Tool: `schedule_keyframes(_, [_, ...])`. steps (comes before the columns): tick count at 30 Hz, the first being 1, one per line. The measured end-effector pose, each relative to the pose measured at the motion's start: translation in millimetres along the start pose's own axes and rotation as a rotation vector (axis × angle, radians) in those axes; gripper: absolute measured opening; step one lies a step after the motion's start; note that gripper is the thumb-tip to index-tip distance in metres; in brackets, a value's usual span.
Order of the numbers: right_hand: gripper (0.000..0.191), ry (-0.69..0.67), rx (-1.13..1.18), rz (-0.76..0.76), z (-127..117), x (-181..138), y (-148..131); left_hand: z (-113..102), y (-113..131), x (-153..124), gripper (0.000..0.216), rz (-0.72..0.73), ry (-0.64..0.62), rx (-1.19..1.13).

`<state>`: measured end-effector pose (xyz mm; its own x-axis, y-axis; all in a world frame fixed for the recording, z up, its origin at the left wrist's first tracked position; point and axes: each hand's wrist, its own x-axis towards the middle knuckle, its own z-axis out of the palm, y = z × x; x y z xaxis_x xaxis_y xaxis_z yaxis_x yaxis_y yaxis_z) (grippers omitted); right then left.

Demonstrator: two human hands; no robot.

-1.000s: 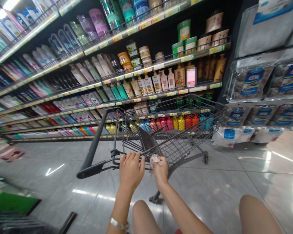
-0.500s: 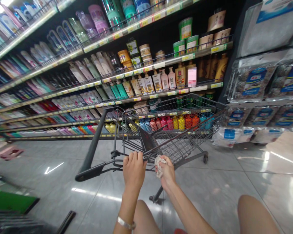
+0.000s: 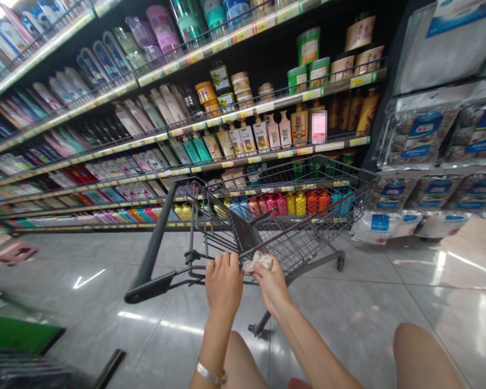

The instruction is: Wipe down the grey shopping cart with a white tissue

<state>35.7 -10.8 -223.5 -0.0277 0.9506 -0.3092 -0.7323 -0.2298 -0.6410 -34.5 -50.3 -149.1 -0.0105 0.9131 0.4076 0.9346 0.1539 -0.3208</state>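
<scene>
Shopping cart [image 3: 245,232], dark and wire-sided, is seen at the centre of a store aisle, its thick handle [image 3: 152,251] pointed toward 8 o'clock and the far end of its mesh basket toward 3. Its near side rails are covered between 6 and 7 o'clock by the left hand [image 3: 224,278], which is closed over the metal with its fingers curled side by side; the fingertips are hidden. A silvery bracelet [image 3: 209,374] is worn on the left wrist. Between 5 and 6 o'clock, a pale, crumpled cloth [image 3: 258,261] is pinched in the right hand [image 3: 272,278], which is drawn narrow around it. The cloth is held against the cart's side, just beside the left hand. Wheels are visible at 4 and 6 o'clock on the glossy grey floor [image 3: 162,286]. Behind the cart, shelves [image 3: 210,48] packed with bottles and jars are ranged from 9 o'clock through 12 to 1, with green tubs [image 3: 308,60] stacked near 1. A row of brightly coloured bottles [image 3: 300,204] is glimpsed through the basket's wire. Packets with blue labels [image 3: 423,132] are hung around 3 o'clock. At 8 o'clock, a green panel [image 3: 18,334] is partly blurred.
</scene>
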Motion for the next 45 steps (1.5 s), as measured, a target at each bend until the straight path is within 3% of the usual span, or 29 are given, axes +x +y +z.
schedule_keyframes(3, [0.037,0.056,-0.120,0.017,0.6,-2.9,-8.5,0.0,-0.2,-0.5,0.006,0.006,0.003,-0.018])
schedule_keyframes(6, [0.036,0.128,-0.245,-0.074,0.9,-6.6,-11.7,-0.3,-0.3,-1.5,0.009,0.011,0.006,-0.025])
schedule_keyframes(10, [0.028,0.053,-0.344,-0.280,8.4,-17.7,-12.4,-1.1,0.0,-2.9,0.009,0.012,0.003,-0.028])
schedule_keyframes(14, [0.011,0.025,-0.563,-0.577,8.6,-21.6,-10.2,-2.1,1.0,-3.2,0.006,0.008,0.005,-0.054])
schedule_keyframes(18, [0.014,-0.088,-0.711,-0.762,-2.4,-12.1,-6.4,-2.2,3.0,-3.3,0.007,-0.014,-0.003,-0.056])
schedule_keyframes(23, [0.012,-0.152,-0.795,-0.811,-15.6,-3.0,-5.0,-3.2,5.1,-4.0,0.011,-0.025,-0.021,-0.054])
schedule_keyframes(29, [0.016,-0.028,-0.777,-0.833,-27.2,-3.3,-14.0,-7.3,5.8,-3.7,0.014,-0.036,-0.031,-0.112])
schedule_keyframes(36, [0.018,-0.001,-0.774,-0.980,-14.9,1.9,-14.0,-1.7,12.5,-0.6,0.026,-0.024,0.120,-0.190])
schedule_keyframes(45, [0.024,-0.143,-0.893,-0.993,-29.4,16.3,-10.2,7.7,5.1,-0.5,0.024,0.018,0.173,-0.197])
